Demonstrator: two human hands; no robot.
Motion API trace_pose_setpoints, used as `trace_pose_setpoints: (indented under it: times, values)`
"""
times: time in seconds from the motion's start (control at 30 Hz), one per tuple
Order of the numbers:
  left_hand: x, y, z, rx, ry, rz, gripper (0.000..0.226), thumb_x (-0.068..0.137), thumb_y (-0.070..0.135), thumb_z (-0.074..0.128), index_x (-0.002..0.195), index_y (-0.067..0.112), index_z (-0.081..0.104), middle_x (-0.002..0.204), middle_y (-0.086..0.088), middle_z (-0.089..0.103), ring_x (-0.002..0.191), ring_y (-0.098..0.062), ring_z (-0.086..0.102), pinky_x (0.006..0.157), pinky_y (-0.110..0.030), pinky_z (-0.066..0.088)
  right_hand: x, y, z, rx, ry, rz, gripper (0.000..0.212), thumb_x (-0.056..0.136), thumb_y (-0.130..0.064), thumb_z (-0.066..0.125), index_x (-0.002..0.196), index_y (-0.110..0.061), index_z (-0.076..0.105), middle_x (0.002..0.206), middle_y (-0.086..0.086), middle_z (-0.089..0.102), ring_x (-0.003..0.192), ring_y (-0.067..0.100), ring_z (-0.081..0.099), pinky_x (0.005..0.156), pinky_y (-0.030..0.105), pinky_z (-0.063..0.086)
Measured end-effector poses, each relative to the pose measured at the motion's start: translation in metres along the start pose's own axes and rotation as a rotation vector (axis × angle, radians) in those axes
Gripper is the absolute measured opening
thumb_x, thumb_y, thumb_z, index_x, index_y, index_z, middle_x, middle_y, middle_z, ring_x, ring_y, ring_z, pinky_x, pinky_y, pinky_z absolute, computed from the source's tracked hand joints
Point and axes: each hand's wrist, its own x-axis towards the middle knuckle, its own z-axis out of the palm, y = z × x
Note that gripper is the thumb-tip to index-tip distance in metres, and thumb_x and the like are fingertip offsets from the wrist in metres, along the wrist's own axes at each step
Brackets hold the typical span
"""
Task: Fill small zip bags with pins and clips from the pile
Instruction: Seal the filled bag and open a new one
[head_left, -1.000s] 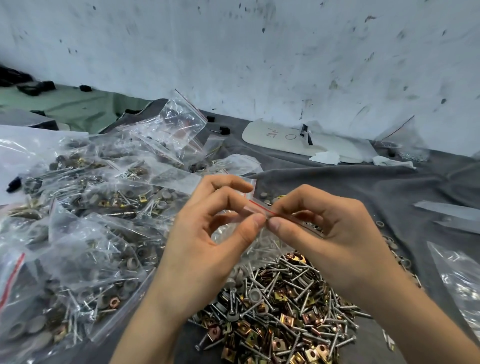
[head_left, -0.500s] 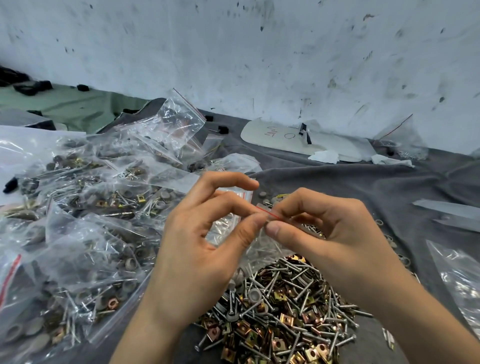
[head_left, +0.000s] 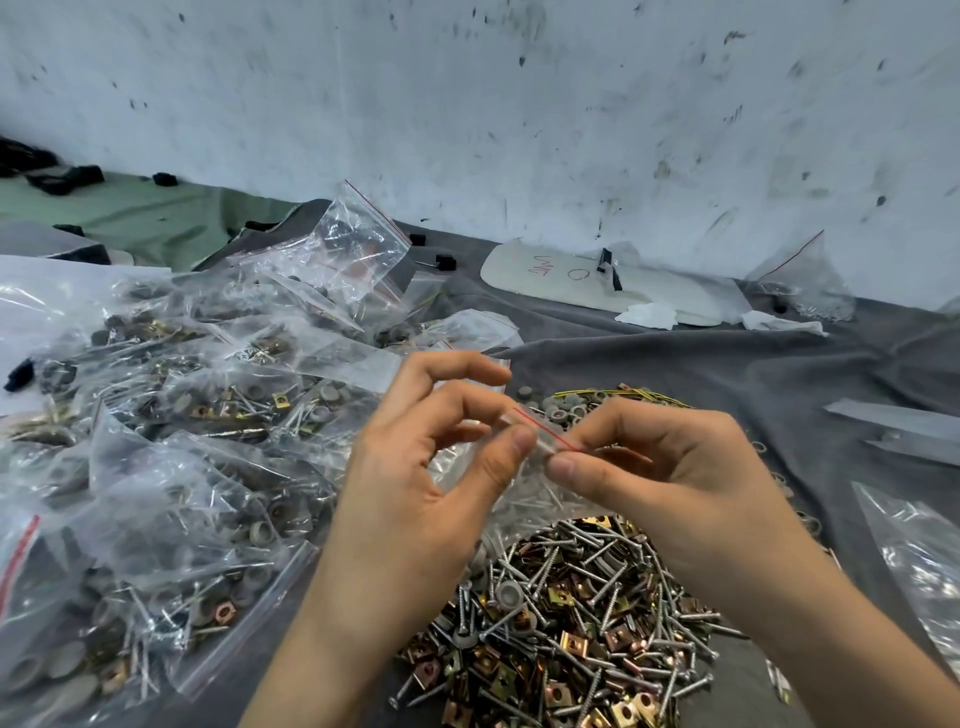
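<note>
A small clear zip bag (head_left: 530, 480) with a red strip along its top hangs between my hands above the pile; pins show through its lower part. My left hand (head_left: 415, 499) pinches the left end of the red strip with thumb and forefinger. My right hand (head_left: 670, 478) pinches the strip's right end the same way. Below them lies the loose pile (head_left: 566, 623) of steel pins, copper and brass square clips and grey washers on the grey cloth (head_left: 727, 379).
Several filled zip bags (head_left: 166, 467) are heaped on the left. An empty clear bag (head_left: 919, 561) lies at the right edge. A white board (head_left: 571, 280), paper scraps and another bag (head_left: 805, 280) sit by the stained wall behind.
My two thumbs have drawn a little apart along the red strip, so more of it shows between them. The bag stays held above the pile.
</note>
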Motion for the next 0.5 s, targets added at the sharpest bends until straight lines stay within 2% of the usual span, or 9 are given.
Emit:
trace_pose_setpoints:
  times: [0.17, 0.3, 0.43, 0.5]
  values:
    - [0.0001, -0.0009, -0.0015, 0.001, -0.082, -0.03, 0.014, 0.081, 0.041, 0.063, 0.084, 0.03, 0.072, 0.109, 0.018, 0.056, 0.108, -0.011, 0.061, 0.087, -0.019, 0.051, -0.0002, 0.0021, -0.0004, -0.014, -0.014, -0.03, 0.012, 0.067, -0.031, 0.073, 0.071, -0.02, 0.071, 0.063, -0.009, 0.064, 0.06, 0.001, 0.057, 0.058, 0.011, 0.042]
    - [-0.0001, -0.0001, -0.0032, 0.023, -0.105, -0.013, 0.014, 0.082, 0.04, 0.063, 0.086, 0.029, 0.071, 0.111, 0.019, 0.055, 0.109, -0.014, 0.061, 0.087, -0.022, 0.052, -0.0016, 0.0012, -0.0014, -0.052, -0.041, -0.046, 0.012, 0.072, -0.033, 0.077, 0.072, -0.024, 0.07, 0.069, -0.007, 0.065, 0.067, 0.004, 0.06, 0.062, 0.013, 0.044]
    - [0.0006, 0.0014, -0.006, 0.021, -0.122, -0.014, 0.013, 0.082, 0.039, 0.064, 0.088, 0.029, 0.069, 0.113, 0.016, 0.055, 0.111, -0.019, 0.06, 0.088, -0.025, 0.051, -0.003, 0.002, 0.0021, -0.099, 0.006, -0.054, 0.01, 0.07, -0.034, 0.073, 0.077, -0.026, 0.071, 0.071, -0.005, 0.067, 0.07, 0.007, 0.061, 0.067, 0.022, 0.044]
    - [0.0004, 0.002, -0.0071, 0.009, -0.14, -0.02, 0.013, 0.081, 0.039, 0.063, 0.087, 0.028, 0.068, 0.112, 0.015, 0.055, 0.111, -0.019, 0.06, 0.088, -0.024, 0.05, -0.0041, 0.0015, 0.0039, -0.095, 0.011, -0.063, 0.011, 0.07, -0.032, 0.073, 0.077, -0.025, 0.071, 0.071, -0.006, 0.067, 0.069, 0.006, 0.061, 0.067, 0.021, 0.044]
